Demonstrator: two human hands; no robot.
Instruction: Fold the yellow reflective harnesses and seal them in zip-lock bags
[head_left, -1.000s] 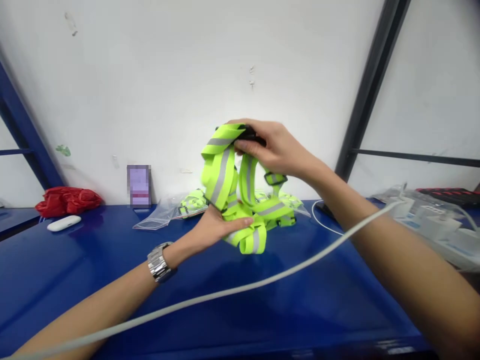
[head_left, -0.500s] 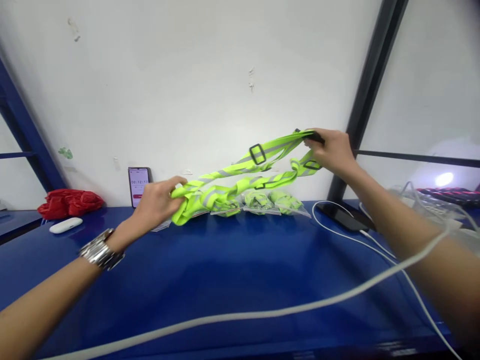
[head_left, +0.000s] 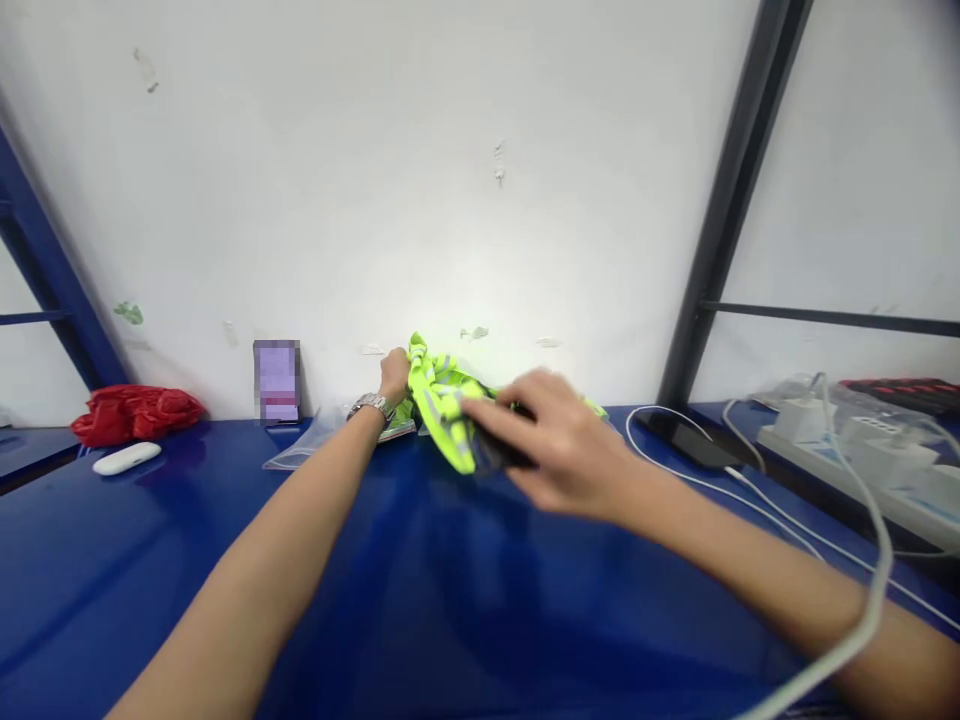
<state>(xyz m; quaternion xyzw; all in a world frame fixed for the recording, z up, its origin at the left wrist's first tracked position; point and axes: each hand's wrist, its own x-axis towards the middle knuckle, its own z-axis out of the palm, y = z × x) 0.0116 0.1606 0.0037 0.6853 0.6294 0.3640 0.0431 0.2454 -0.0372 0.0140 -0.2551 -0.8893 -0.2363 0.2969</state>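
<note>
Fluorescent yellow-green straps (head_left: 439,400) with silver-grey stripes are held bunched and twisted at mid-scene. They slope from far left to near right, a dark piece (head_left: 493,448) blurred at the near end.

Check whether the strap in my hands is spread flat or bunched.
Bunched: the strap shows overlapping folds between your left hand and right hand. Blur hides the detail near the right one.

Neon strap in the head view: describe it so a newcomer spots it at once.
Start at the blue table against the white wall. Near its far edge, mid-picture, find the left hand, silver watch on its wrist, and the right hand. The neon strap, yellow-green with grey stripes, is gripped by both, unlike the green bits behind.
</note>
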